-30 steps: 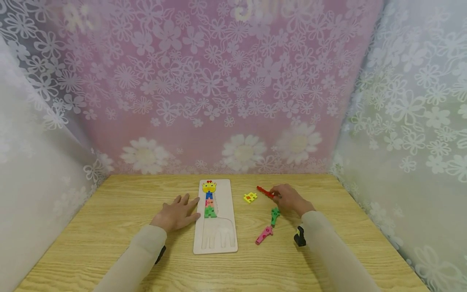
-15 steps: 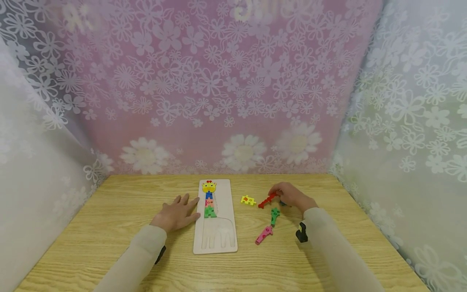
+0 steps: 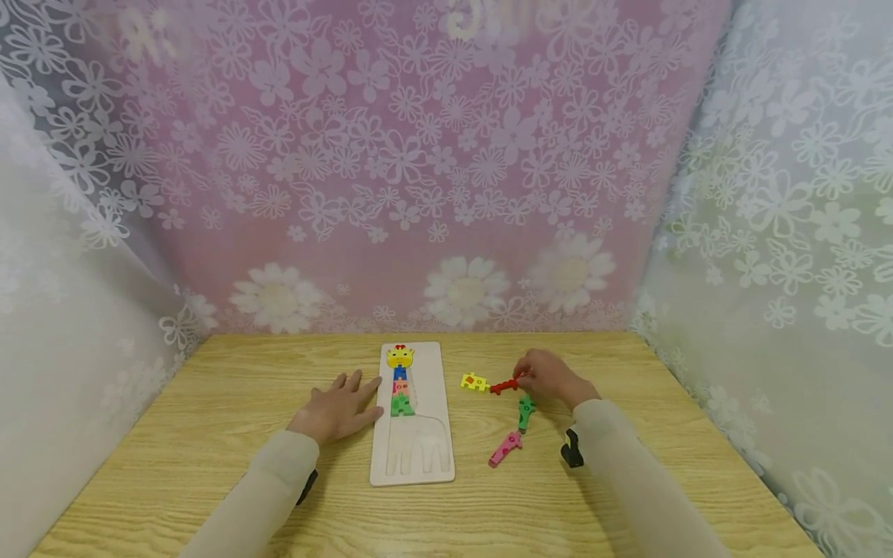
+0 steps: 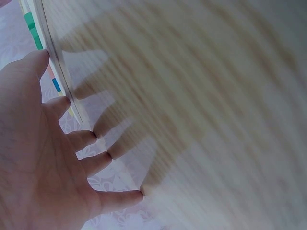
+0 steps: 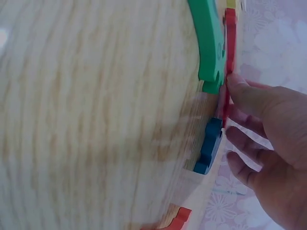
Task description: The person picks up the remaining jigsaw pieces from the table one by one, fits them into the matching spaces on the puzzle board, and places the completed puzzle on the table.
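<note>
In the head view my right hand (image 3: 547, 378) pinches one end of a thin red puzzle piece (image 3: 502, 386) between thumb and fingers. The piece's other end lies right by a yellow puzzle piece (image 3: 474, 381). Just below this hand is a green puzzle piece (image 3: 526, 415), and a pink one (image 3: 505, 449) lies nearer. The right wrist view shows a blue puzzle piece (image 5: 209, 146) under the fingers. My left hand (image 3: 338, 408) rests with spread fingers, thumb and index at the left edge of a pale giraffe puzzle board (image 3: 430, 387).
Set in the board are a yellow giraffe head (image 3: 401, 357) and blue, pink and green neck pieces (image 3: 400, 386); its body recess is bare. An orange-red piece (image 5: 178, 220) shows low in the right wrist view. A flowered curtain (image 3: 446, 194) stands behind the wooden table (image 3: 244, 380).
The red piece has swung round in my right hand, its free end now by the yellow piece. The yellow piece has turned and shifted slightly left. My left hand has stayed put.
</note>
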`<control>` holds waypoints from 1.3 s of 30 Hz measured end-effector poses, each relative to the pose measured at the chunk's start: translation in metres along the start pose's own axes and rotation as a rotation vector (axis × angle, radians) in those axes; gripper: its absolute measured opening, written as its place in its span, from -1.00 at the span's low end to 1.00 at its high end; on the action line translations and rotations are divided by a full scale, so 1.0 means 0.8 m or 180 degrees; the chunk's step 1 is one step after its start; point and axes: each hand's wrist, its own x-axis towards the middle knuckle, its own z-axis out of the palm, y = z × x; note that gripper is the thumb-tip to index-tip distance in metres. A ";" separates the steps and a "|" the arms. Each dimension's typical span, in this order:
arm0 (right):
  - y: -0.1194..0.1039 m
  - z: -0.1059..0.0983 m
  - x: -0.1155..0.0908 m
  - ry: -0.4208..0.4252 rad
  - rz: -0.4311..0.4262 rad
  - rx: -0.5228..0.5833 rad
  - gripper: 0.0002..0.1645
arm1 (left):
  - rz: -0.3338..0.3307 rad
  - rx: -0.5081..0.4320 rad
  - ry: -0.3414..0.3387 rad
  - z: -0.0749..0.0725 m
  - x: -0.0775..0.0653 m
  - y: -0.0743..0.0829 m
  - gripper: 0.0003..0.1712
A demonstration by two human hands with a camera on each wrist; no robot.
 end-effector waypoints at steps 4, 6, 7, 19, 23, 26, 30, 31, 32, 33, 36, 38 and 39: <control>-0.002 -0.004 -0.001 0.0053 0.0024 -0.0072 -0.88 | 0.0003 0.0015 0.0005 -0.001 0.000 0.000 -0.17; -0.002 -0.004 -0.001 0.0010 0.0055 -0.0067 -0.90 | 0.0002 0.0015 0.0012 0.000 0.000 0.000 -0.17; -0.002 -0.004 0.000 -0.0007 0.0057 -0.0082 -0.90 | 0.0006 0.0008 0.0019 0.000 0.000 0.000 -0.17; -0.007 0.000 0.002 -0.0055 0.0450 -0.0012 -0.80 | 0.0014 -0.0001 0.0018 0.003 0.000 -0.001 -0.17; -0.004 -0.001 0.001 0.0004 0.0380 0.0173 -0.79 | 0.0010 -0.0030 0.0003 0.001 -0.001 0.000 -0.17; 0.002 -0.005 -0.003 -0.0026 0.0275 0.0283 -0.76 | 0.0010 -0.0029 0.0001 0.001 -0.001 0.000 -0.16; 0.010 -0.010 -0.008 -0.0143 0.0079 0.0293 -0.52 | 0.0008 -0.0032 -0.0015 0.001 0.000 -0.001 -0.17; 0.012 -0.010 -0.009 -0.0179 0.0028 0.0240 -0.44 | 0.0004 -0.0028 -0.0020 0.001 0.000 -0.001 -0.17; 0.014 -0.011 -0.010 -0.0224 -0.0001 0.0201 -0.36 | -0.0003 -0.0021 -0.0027 0.001 0.000 -0.001 -0.17; 0.014 -0.011 -0.011 -0.0295 0.0019 0.0220 -0.33 | -0.0004 -0.0022 -0.0028 0.000 0.000 -0.001 -0.17; 0.014 -0.012 -0.013 -0.0526 0.0099 0.0249 -0.26 | -0.0002 -0.0015 -0.0023 0.001 0.001 -0.001 -0.17; 0.011 -0.012 -0.014 -0.0673 0.0208 0.0319 -0.23 | 0.0004 -0.0018 -0.0016 0.000 0.001 0.000 -0.17; 0.009 -0.013 -0.014 -0.0726 0.0243 0.0357 -0.22 | 0.0008 -0.0021 -0.0011 0.000 0.001 0.000 -0.17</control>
